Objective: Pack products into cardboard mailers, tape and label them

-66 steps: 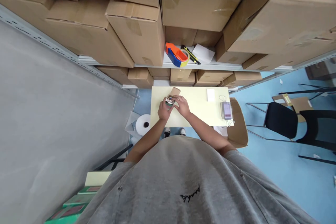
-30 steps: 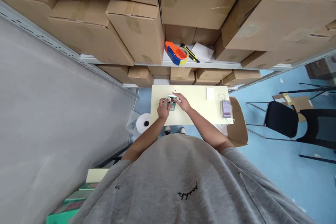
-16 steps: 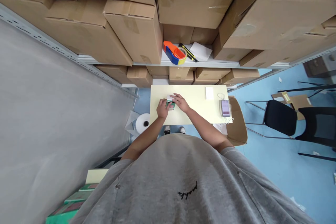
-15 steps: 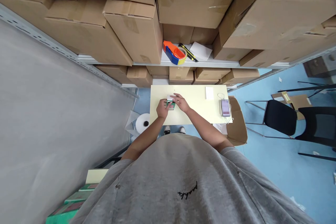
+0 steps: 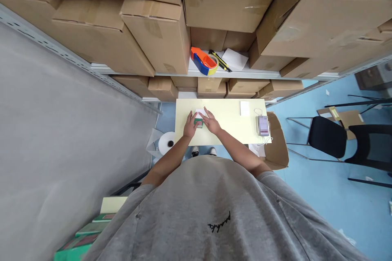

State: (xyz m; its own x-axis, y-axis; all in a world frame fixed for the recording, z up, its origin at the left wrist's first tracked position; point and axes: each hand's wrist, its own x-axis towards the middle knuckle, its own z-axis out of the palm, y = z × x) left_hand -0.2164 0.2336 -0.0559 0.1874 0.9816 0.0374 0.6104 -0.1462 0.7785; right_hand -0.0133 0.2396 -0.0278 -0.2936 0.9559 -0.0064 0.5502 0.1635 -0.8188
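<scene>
On the cream tabletop [image 5: 226, 124] lies a small green item [image 5: 199, 125], which looks like a little box, with a white flap or card [image 5: 200, 111] at its far end. Whether the two are one piece I cannot tell. My left hand [image 5: 190, 125] rests along the left side of it, fingers stretched forward and thumb near the green part. From the right, my right hand [image 5: 211, 122] reaches over with fingers extended, their tips touching the white part. Neither hand is closed round it.
A white stack of paper [image 5: 244, 108] and a phone-like device [image 5: 262, 125] with a cable lie on the table's right. Beyond stands a shelf of cartons [image 5: 159, 28], with a tape dispenser [image 5: 203, 61] and a cutter [image 5: 225, 64]. An open carton [image 5: 277, 147] and a chair [image 5: 327, 136] are right.
Both hands have loosened: the left fingers have straightened beside the green item, and the right fingers have spread. More of the white part shows between them.
</scene>
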